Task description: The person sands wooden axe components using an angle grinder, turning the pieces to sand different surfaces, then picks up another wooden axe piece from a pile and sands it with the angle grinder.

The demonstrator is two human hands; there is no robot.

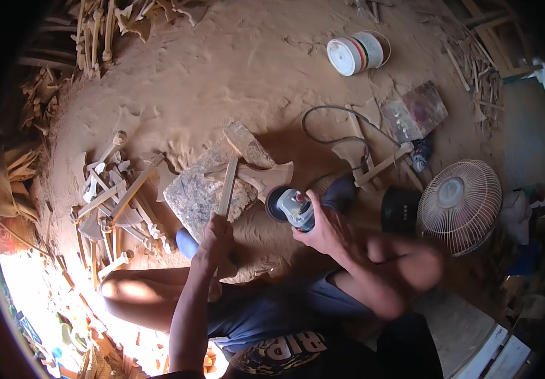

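My left hand (217, 239) is wrapped round the handle of a wooden axe-shaped piece (228, 183), whose wide head lies over a rough stone block (206, 196). The flared edge of that head points right. In my right hand (326, 227) is an angle grinder (298, 210), its round dark disc just right of and below the flared edge. Whether the disc touches the wood cannot be made out. A smaller block (247, 144) rests at the top of the stone, behind the wooden piece.
Many wooden pieces (118, 202) are heaped at the left. A fan (459, 205) stands at the right, near a dusty box (414, 112) and a looping cable (326, 108). A white bucket (354, 54) lies on its side on the sandy ground farther off.
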